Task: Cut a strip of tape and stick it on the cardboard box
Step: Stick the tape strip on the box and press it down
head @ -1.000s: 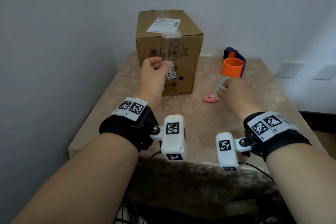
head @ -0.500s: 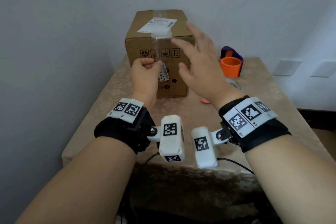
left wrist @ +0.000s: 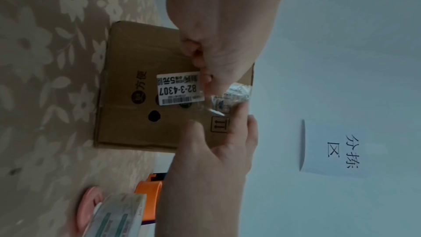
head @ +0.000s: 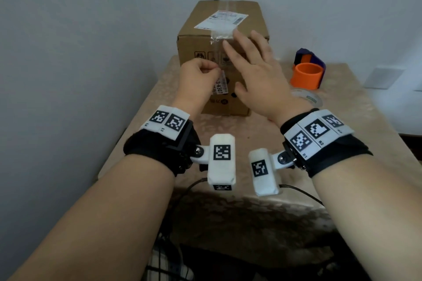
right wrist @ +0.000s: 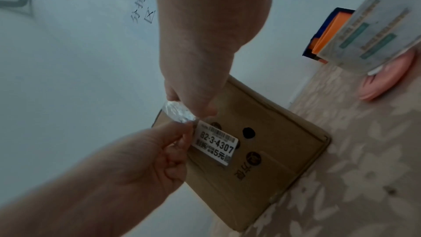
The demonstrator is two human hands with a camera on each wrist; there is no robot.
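Observation:
A brown cardboard box (head: pixel 239 98) stands at the back of the table. A clear strip of tape (head: pixel 216 52) hangs down its front face from the top edge. My left hand (head: pixel 212 70) pinches the strip's lower end in front of the white barcode label (head: pixel 220 85). My right hand (head: pixel 242 59) is open with fingers spread, and its index fingertip touches the strip's upper end by the top front edge. In the left wrist view the crinkled tape (left wrist: pixel 230 96) runs between the left fingers (left wrist: pixel 209 77) and the right index finger. The right wrist view shows the tape (right wrist: pixel 180 113) over the box (right wrist: pixel 273 159).
To the right of the box a roll of clear tape (head: pixel 307 98) lies on the flowered tablecloth (head: pixel 228 128). Behind it stand an orange ring (head: pixel 307 75) and a purple holder (head: pixel 310 58). A pink disc (right wrist: pixel 387 80) sits under the roll. Walls close in at the left and back.
My right hand left the roll on the table and rose to the box front, fingers spreading. It now touches the tape's upper end. The left hand kept its pinch.

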